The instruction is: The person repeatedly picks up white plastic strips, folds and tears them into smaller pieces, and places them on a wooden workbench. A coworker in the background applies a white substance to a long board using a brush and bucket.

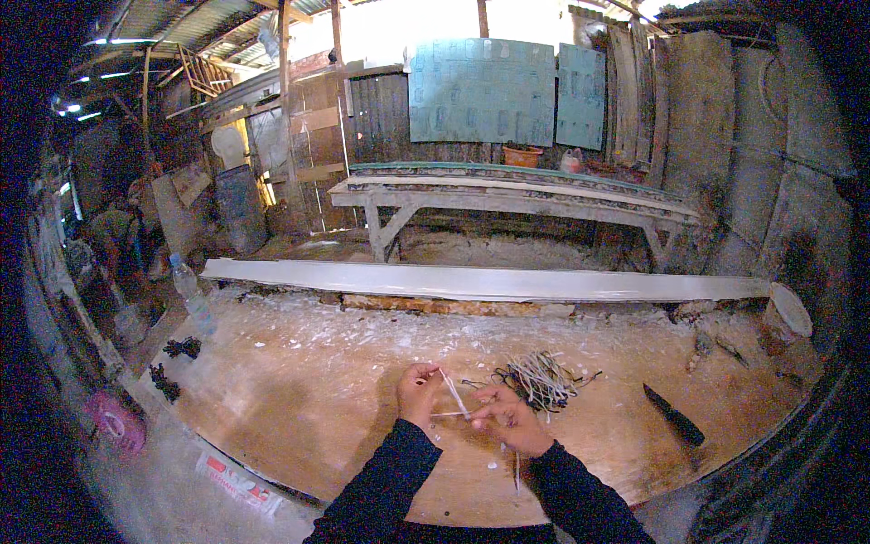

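A thin white cord (453, 392) is stretched between my two hands above the wooden tabletop (299, 399). It forms a narrow triangle. My left hand (419, 394) pinches one part of it with the fingers closed. The fingertips of my right hand (512, 421) are closed on the other part, and a loose white end hangs below that hand. Just beyond my right hand lies a tangled pile of white and dark cords (546, 379). A knife (674, 415) with a dark blade and handle rests to the right of the pile.
Two small black bundles (184, 347) and a clear plastic bottle (192, 295) are at the table's left side. A long white panel (480, 281) runs along the far edge, with a whitish bucket (790, 310) at its right end. Beyond stands a long wooden bench (517, 190).
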Motion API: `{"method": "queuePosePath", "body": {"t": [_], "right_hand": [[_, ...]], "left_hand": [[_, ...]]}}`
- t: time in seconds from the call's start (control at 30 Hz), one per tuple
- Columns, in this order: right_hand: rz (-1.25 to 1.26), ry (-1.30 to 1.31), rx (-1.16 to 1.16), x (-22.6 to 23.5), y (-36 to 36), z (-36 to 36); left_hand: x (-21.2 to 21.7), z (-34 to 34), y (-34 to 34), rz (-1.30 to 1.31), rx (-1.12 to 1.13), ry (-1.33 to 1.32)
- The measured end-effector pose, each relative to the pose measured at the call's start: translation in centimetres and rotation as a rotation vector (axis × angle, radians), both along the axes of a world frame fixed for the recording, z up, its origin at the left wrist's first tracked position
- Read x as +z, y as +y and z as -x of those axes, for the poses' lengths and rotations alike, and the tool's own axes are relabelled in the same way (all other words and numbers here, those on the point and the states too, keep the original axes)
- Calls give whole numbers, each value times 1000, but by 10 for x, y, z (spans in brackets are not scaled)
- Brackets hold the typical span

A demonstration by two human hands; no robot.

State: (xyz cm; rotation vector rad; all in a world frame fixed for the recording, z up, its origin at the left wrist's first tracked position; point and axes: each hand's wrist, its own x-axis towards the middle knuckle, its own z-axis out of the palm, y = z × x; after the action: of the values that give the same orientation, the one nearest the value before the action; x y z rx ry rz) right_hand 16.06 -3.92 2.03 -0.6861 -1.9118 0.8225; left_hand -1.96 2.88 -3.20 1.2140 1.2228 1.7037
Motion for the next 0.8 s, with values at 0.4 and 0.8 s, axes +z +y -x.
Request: {"method": "queuePosePath", "body": {"t": [0.4, 0.8], "right_hand": [[218, 70, 169, -1, -5, 2], [303, 363, -520, -3, 15, -15]], "left_hand": [[16, -10, -20, 121, -125, 177], [7, -25, -30, -38, -898, 386]]}}
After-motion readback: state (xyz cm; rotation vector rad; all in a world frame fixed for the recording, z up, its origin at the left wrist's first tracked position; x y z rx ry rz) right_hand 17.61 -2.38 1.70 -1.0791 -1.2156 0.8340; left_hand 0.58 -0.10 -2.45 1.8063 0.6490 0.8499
